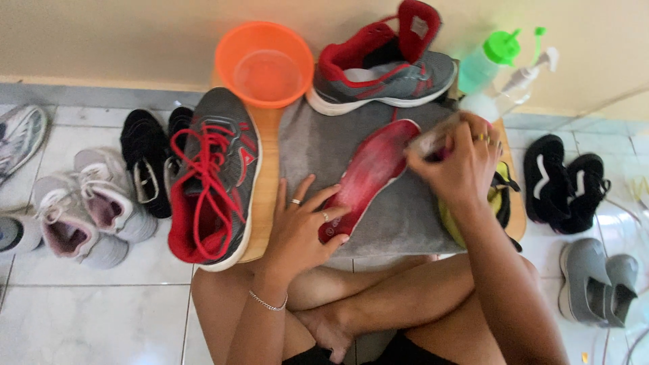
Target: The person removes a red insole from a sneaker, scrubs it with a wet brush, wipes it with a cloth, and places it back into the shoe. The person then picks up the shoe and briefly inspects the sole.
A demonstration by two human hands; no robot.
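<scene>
The insole is red with a pale whitish film, lying on a grey towel over a light wooden board. Both sneakers are grey with red linings, red laces and white soles, and the bowl is orange. The bottle is pale green with a bright green cap, the floor is white tile, and the nearby shoes are black with white stripes.

A pale green bottle with a bright green cap stands at about one o'clock, against the wall. Just beside it, toward two o'clock, leans a clear spray bottle with a white trigger head. No labels, signs or screens can be made out.
</scene>
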